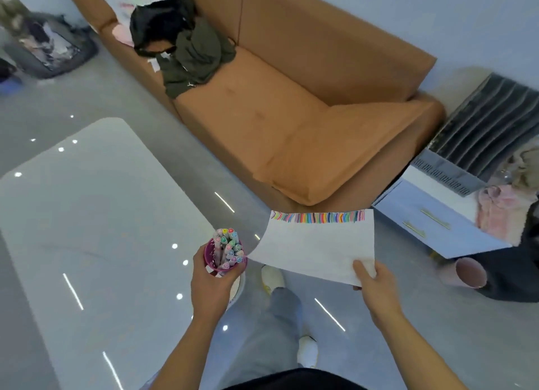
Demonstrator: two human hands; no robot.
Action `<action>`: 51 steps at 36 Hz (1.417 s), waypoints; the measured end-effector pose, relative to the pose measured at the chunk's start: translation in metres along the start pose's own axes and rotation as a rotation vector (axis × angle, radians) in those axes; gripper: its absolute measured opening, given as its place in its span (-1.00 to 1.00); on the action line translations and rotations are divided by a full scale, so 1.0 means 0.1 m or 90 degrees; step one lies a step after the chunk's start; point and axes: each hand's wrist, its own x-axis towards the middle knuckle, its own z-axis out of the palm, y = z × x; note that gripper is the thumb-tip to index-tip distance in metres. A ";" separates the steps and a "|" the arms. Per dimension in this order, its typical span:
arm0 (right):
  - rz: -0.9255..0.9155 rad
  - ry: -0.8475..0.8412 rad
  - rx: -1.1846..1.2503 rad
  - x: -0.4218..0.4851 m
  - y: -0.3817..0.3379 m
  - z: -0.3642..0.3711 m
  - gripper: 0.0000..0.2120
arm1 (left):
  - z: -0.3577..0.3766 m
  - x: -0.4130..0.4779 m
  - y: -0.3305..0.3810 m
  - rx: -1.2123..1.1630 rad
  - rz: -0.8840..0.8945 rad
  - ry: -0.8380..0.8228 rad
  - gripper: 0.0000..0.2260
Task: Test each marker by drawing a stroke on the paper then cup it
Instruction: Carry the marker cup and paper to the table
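Person standing, both hands up in front, off the table's point(87, 214) right edge. Left hand point(211, 284) grips a purple cup point(209, 254) from below and the side, fingers wrapped round its wall; the cup is upright, in the air just right of the table's near-right corner. Markers point(230, 246) are packed in the cup, caps up, pastel mixed colours. Right hand point(376, 290) pinches a white paper point(318, 249) at its near-right corner, thumb on top, fingers under; it is further right of the table than the cup. The paper is held roughly flat and curls at its left edge, which touches or nearly touches the cup's rim; cannot tell which. A row of short coloured strokes point(320, 217) runs along the paper's far edge. Cup and paper sit between the two hands, both off the table. Orange sofa point(291, 112) is beyond the table, far side, with dark clothes point(186, 51) piled at its left end. White cabinet point(431, 223) is well right of the table, a pink bin point(466, 273) on its side in front of it. Grey trousers and white shoes point(307, 350) are below the hands, right of the table.
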 end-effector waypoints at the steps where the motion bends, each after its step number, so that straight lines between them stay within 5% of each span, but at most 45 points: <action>1: -0.006 -0.015 -0.004 0.11 -0.11 0.08 -0.83 | 0.00 0.11 0.03 -0.003 -0.006 0.012 -0.32; 25: -0.130 -0.290 -0.114 1.73 -2.63 2.58 -0.86 | -0.55 2.08 0.66 -0.124 -0.132 0.316 -0.31; 39: -0.183 -0.506 -0.324 2.60 -3.74 4.61 -0.77 | -0.77 3.19 0.95 -0.220 -0.275 0.531 -0.33; 51: -0.241 -0.650 -0.473 2.61 -4.19 5.95 -0.90 | -1.03 3.63 1.06 -0.306 -0.385 0.708 -0.32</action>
